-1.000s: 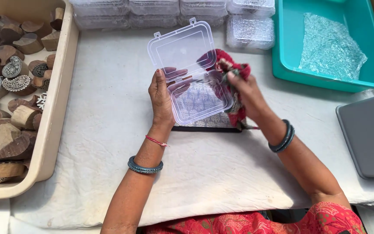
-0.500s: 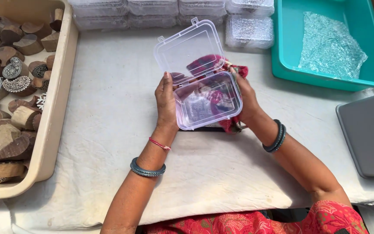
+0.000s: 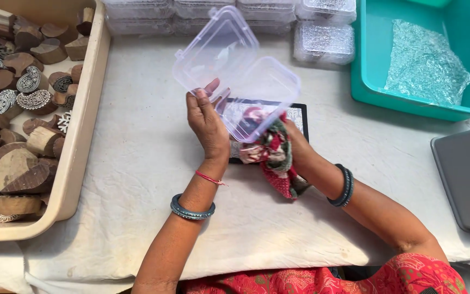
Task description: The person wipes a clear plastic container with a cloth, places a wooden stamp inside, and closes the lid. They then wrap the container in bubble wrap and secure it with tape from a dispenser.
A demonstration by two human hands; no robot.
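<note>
Head cam view, the only one I've got. My left hand [image 3: 208,122] has the clear plastic box [image 3: 246,81] up off the surface [image 3: 137,163], lid swung open and tipped back toward the far side. My left fingers [image 3: 212,87] are clamped on the near left edge of it, thumb side tucked under where I can't really see it. The box sits tilted, above a dark flat tile with a pale pattern [image 3: 297,117] lying on the surface, and it covers most of that tile.

My right hand [image 3: 300,147] is just under the right side of the box, bunched around a red, green and white patterned cloth [image 3: 276,158]. Most of that hand is hidden behind the cloth and the box, so all I can say is the fingers are closed on the cloth; the wad presses up against the bottom of the box and a red tail of it hangs down toward me.

Around that: on my left a beige tray [image 3: 82,136] piled with carved wooden blocks [image 3: 23,136]. Along the far edge a row of shut clear boxes [image 3: 325,41]. Far right is a teal bin [image 3: 371,81] with a crinkly clear bag [image 3: 425,68] in it, and nearer on the right a grey device [image 3: 466,179], partly cut off by the frame. White cloth covers the whole surface.
</note>
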